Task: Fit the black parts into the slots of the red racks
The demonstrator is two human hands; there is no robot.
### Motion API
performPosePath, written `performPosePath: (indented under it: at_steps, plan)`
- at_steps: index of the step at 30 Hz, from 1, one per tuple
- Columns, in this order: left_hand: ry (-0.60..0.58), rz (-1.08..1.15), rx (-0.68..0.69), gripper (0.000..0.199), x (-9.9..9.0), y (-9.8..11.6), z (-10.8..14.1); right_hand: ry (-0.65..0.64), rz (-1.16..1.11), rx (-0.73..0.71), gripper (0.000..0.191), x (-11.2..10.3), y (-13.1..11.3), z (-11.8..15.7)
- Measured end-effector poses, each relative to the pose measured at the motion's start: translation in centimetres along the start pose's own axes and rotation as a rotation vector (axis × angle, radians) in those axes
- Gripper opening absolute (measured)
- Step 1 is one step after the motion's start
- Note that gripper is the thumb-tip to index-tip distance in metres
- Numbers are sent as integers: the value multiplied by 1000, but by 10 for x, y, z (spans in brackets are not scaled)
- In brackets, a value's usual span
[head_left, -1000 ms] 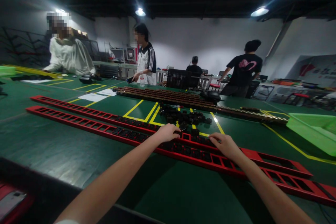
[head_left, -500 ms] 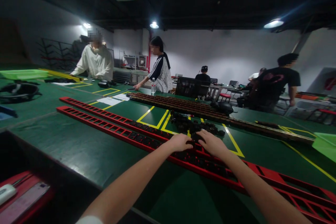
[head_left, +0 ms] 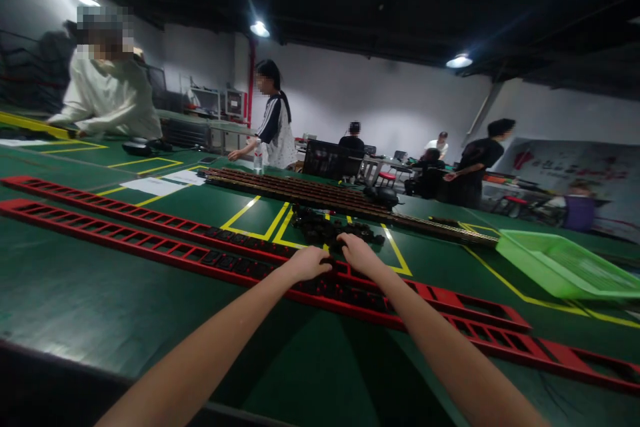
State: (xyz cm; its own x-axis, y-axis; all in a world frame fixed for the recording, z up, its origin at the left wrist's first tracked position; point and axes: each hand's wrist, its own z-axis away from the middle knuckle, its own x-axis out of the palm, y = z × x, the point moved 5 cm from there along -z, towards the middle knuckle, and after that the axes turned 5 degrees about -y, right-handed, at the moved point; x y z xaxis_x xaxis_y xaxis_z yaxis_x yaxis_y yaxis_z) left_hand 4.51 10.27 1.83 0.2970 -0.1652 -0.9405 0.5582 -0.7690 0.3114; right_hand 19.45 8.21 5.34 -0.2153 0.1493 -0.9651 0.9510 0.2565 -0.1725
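Two long red slotted frames lie side by side across the green table, the far frame (head_left: 107,205) and the near frame (head_left: 150,248). Their middle slots hold square black modules (head_left: 227,263). Over the far frame, my left hand (head_left: 309,263) has its fingers bent round a small black part, mostly hidden by the fingertips. My right hand (head_left: 357,255) faces it from the other side, fingers curled down onto the same dark spot. Just beyond the fingertips lies a heap of loose black parts (head_left: 313,223) inside yellow tape lines.
Long dark metal-edged strips (head_left: 300,187) stretch along the far side, with a plastic bottle (head_left: 258,157) and white papers (head_left: 150,185) by them. A green basket (head_left: 530,260) stands at the right. One person (head_left: 107,93) leans over the table at left; another (head_left: 275,123) stands opposite.
The view has swung right, so the scene sits further left and the whole green basket shows. My two hands stay close together over the far red frame.
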Motion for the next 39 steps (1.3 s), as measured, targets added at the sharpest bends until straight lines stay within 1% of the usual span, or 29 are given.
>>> performPosePath:
  at_steps: [2, 4, 6, 8, 10, 13, 16, 21, 23, 28, 33, 36, 39]
  plan:
    - [-1, 14, 10, 34, 1, -1, 0, 44, -2, 17, 42, -9, 15, 11]
    - [-1, 26, 17, 36, 1, -1, 1, 101, -15, 37, 42, -18, 35, 27]
    - [1, 36, 17, 37, 1, -1, 1, 197, -69, 43, 41, -26, 60, 48]
    - [-1, 46, 15, 36, 2, 0, 2, 260, -126, 61, 42, -28, 86, 71]
    - [-7, 55, 17, 35, 2, 0, 3, 316, -172, 120, 45, -26, 111, 92]
    - [-13, 67, 28, 35, 3, 0, 3, 357, -229, 196, 42, -21, 134, 113]
    - [-17, 62, 22, 35, 3, 0, 3, 371, -250, 230, 37, -19, 137, 119]
    - [-26, 48, 9, 35, 1, 2, 5, 300, -246, 216, 36, -16, 122, 114]
    - [-32, 49, 18, 35, 0, 4, 6, 297, -236, 219, 35, -16, 119, 114]
    - [-25, 36, 3, 35, -2, 6, 8, 306, -201, 256, 31, -18, 118, 116]
    - [-17, 34, 26, 33, -1, 7, 8, 255, -239, 270, 29, -16, 115, 115]
    - [-9, 28, 29, 34, -1, 7, 8, 243, -241, 295, 29, -15, 116, 114]
    - [-4, 22, 34, 34, 0, 7, 8, 259, -206, 324, 30, -14, 120, 114]
